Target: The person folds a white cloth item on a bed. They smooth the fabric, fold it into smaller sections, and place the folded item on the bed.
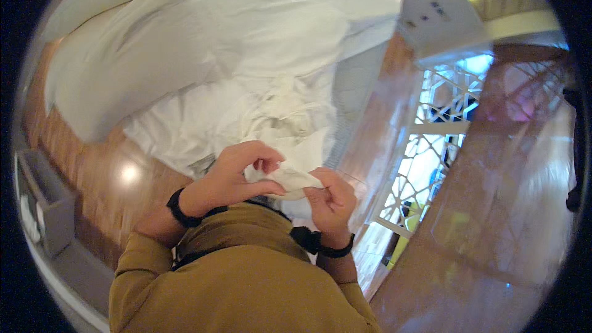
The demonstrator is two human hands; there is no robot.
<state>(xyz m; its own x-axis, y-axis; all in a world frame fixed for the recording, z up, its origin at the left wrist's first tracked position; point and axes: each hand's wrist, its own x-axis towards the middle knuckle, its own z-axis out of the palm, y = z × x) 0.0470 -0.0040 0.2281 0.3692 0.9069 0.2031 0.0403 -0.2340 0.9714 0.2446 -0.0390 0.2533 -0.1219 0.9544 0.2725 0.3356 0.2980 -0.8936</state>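
Between my two hands, close to my body, a bunched piece of white cloth (291, 181) is gathered. My left hand (236, 169) curls around its left end, thumb below and fingers above. The right end is pinched by my right hand (334, 196) between thumb and fingers. Just beyond the hands, rumpled white bedding (203, 115) spreads across the bed, with a crumpled heap near its front. Whether the held cloth joins that bedding cannot be told, as my hands cover the place.
A large white duvet (134, 69) hangs over the bed's left side toward the wooden floor (134, 194). Along the right runs the grey bed side (356, 88). A lattice screen (416, 171) stands farther right. At the lower left is a grey box-like piece of furniture (48, 194).
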